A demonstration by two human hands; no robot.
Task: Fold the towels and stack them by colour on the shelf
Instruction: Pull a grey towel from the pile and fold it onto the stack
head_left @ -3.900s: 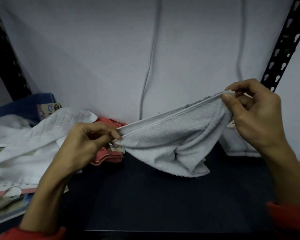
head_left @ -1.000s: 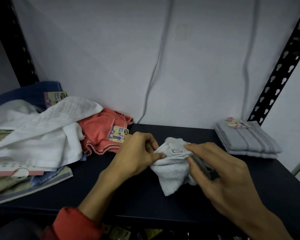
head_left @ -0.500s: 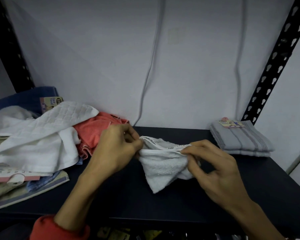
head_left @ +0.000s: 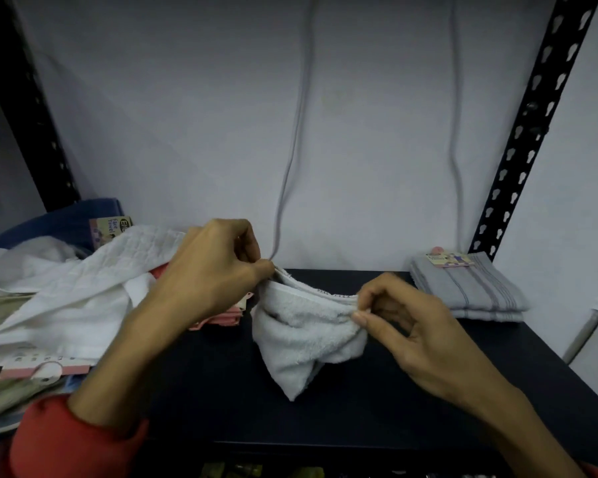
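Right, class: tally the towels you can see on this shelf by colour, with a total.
Grey: 2, a folded towel and the small towel both hands hold
White: 1 heap, count unclear
Pink: 1
Blue: 1
Total: at least 5

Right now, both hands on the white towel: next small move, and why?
Probably draw the hands apart to stretch the hem taut. Left hand and right hand pinch the white towel by its top edge, which sags while the rest hangs bunched over the shelf.
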